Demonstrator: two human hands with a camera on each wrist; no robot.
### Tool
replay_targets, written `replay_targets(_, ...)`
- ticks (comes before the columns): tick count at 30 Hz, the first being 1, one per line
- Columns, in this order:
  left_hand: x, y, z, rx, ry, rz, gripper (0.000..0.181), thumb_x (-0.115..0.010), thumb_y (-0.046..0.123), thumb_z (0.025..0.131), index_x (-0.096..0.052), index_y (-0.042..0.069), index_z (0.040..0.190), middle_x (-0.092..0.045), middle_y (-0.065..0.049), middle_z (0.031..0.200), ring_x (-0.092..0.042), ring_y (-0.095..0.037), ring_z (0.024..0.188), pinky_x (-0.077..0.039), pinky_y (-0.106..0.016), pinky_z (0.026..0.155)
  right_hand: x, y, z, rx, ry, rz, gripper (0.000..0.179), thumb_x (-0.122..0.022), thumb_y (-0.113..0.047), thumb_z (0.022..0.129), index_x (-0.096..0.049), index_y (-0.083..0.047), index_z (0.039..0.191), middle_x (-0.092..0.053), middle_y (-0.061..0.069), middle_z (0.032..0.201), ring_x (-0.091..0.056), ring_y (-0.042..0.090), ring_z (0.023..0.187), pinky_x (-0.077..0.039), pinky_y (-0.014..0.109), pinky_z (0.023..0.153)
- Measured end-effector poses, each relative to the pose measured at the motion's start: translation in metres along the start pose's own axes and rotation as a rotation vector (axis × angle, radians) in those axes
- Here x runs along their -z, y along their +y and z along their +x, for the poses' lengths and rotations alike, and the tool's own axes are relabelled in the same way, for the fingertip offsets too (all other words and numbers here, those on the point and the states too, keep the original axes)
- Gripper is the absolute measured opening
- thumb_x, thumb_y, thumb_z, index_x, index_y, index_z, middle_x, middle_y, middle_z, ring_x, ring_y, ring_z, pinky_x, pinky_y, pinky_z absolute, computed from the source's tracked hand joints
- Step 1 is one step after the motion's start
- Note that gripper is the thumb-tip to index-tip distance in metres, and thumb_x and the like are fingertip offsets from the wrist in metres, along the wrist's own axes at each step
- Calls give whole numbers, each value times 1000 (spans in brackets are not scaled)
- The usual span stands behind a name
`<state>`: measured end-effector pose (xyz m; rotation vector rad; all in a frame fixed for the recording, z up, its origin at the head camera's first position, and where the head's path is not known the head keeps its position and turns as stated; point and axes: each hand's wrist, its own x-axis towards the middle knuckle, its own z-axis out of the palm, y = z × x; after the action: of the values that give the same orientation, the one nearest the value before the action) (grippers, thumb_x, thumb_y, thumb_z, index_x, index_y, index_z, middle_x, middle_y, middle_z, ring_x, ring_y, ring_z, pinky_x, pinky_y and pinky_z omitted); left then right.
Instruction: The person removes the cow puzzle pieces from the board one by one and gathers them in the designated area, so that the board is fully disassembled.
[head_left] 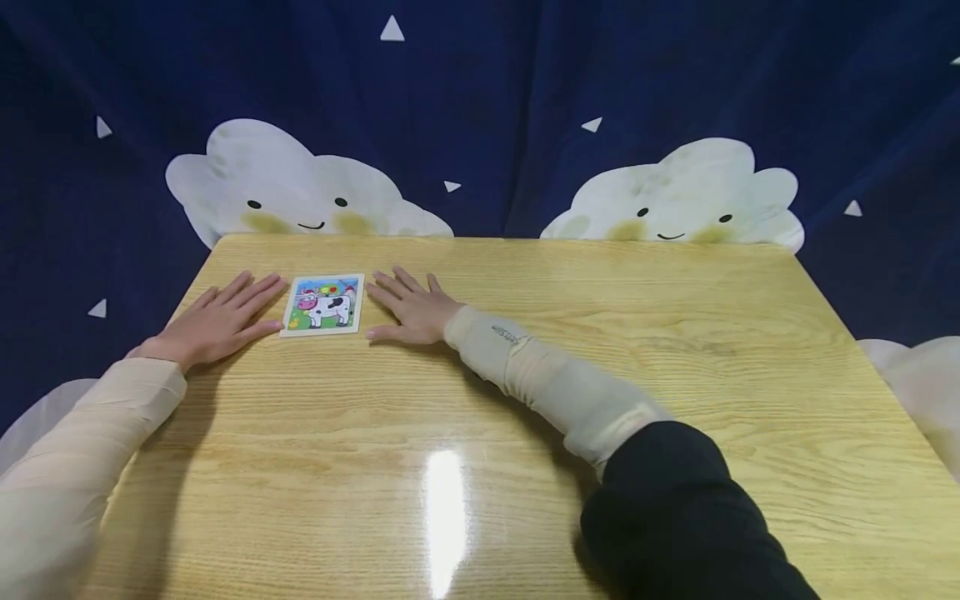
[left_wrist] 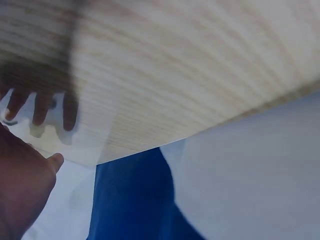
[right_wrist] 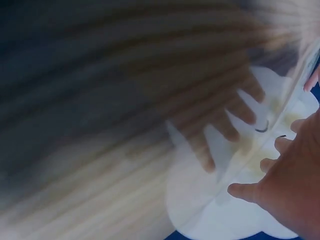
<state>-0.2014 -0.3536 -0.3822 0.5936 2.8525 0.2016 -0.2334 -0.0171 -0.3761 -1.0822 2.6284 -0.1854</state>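
A small square picture (head_left: pixel 324 305) of a spotted cow, with a pale border, lies flat near the far left of the wooden table. To its left rests my left hand (head_left: pixel 221 321), palm down with fingers spread; its thumb tip is right at the picture's lower left corner. On the other side, my right hand (head_left: pixel 412 307) also lies palm down, fingers spread, their tips just beside the right edge. In the left wrist view part of the left hand (left_wrist: pixel 25 185) shows at the lower left. The right wrist view has the right hand (right_wrist: pixel 295 180) at its right side.
The glossy wooden table (head_left: pixel 315 467) reflects a bright light strip. Behind its far edge hangs a dark blue curtain (head_left: pixel 480 100) with white triangles and smiling clouds. My right sleeve (head_left: pixel 555 383) stretches across the middle of the table.
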Motion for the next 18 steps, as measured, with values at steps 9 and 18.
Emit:
replay_targets(9, 6, 6, 12, -38, -49, 42, 75, -43, 53, 101, -10, 20, 160, -7, -9, 164, -2, -42, 147, -5, -68, 110, -8, -11, 33, -119, -14, -94, 82, -30, -69, 96, -2, -25, 159, 2, -9, 165, 9, 18, 149, -2, 59, 115)
replay_targets(18, 11, 11, 17, -45, -101, 57, 75, -44, 52, 101, -11, 18, 159, -9, -11, 164, 0, -42, 147, -4, -68, 110, -9, -6, 41, -113, -22, -212, 84, -29, -73, 94, -5, -26, 159, 4, -11, 164, 14, 15, 148, 3, 56, 116)
